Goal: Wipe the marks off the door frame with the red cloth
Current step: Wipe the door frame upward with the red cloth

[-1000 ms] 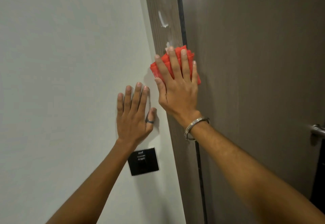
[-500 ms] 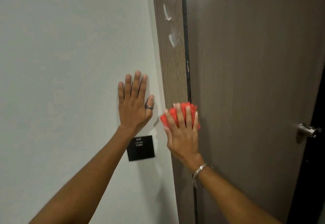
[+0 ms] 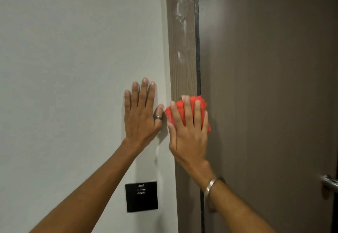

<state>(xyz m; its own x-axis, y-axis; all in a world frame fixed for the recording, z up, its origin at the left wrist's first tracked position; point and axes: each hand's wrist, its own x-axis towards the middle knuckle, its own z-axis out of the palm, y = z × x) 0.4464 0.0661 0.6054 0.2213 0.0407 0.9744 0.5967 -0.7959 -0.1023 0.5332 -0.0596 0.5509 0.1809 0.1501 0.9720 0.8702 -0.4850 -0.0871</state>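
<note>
A brown wood-grain door frame (image 3: 182, 71) runs vertically between the white wall and the door. White smear marks (image 3: 180, 7) streak its upper part, with a smaller white mark (image 3: 179, 56) lower down. My right hand (image 3: 190, 132) presses a folded red cloth (image 3: 202, 103) flat against the frame, below the marks. My left hand (image 3: 141, 114) lies flat on the wall just left of the frame, fingers spread, a ring on the thumb.
A white wall (image 3: 73, 68) fills the left. A black square wall plate (image 3: 141, 196) sits below my left hand. The brown door (image 3: 265, 86) is on the right, with a metal handle (image 3: 329, 183) at the right edge.
My right hand slid the cloth down the frame from just under the marks, then back up a little. The view has shifted, showing more marks higher up. My left hand stays on the wall.
</note>
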